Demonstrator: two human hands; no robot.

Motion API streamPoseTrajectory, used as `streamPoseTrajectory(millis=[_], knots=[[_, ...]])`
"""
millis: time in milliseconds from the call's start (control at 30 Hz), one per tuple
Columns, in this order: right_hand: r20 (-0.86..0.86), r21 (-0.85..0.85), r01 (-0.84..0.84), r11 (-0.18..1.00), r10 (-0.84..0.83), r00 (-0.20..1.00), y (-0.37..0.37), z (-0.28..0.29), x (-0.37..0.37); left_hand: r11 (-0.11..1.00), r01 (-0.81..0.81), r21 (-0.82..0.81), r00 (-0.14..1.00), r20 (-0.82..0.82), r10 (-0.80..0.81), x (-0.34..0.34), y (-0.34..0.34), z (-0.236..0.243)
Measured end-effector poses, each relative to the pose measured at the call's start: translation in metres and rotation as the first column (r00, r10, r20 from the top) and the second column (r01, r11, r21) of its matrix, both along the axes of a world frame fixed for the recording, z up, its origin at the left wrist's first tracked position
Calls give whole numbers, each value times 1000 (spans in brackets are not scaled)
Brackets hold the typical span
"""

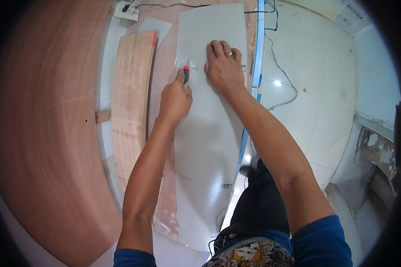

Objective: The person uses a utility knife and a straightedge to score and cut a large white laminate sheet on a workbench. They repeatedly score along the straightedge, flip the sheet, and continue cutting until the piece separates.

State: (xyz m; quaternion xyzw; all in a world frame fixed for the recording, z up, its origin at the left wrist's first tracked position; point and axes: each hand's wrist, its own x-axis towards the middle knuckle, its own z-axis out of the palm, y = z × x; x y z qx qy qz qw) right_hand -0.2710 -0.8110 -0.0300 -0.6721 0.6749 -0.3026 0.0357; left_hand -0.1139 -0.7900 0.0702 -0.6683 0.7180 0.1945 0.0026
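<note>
A long glossy off-white sheet (200, 147) with small printing lies lengthwise on a pinkish work board (164, 196). My left hand (177, 95) grips a red and black utility knife (186, 74), its tip on the sheet near the sheet's left edge. My right hand (223, 66), with a ring on one finger, lies palm down on the sheet to the right of the knife, fingers slightly bent and holding nothing.
Wooden boards (44, 133) (131, 84) lie at the left. A white power strip (126, 11) with cables sits at the top left. A blue-edged strip (256, 53) runs along the right side, beside a tiled floor (321, 89) with a loose cable.
</note>
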Motion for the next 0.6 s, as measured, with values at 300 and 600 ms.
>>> streamPoseTrajectory(millis=[300,600], knots=[[-2,-4,10,1000,-10,1000,1,1,-1,1000,5,-19,1000,9,-5,5,15,-1],[-10,67,2,998,-2,1000,-1,-1,0,999,13,33,997,79,-15,12,39,1]])
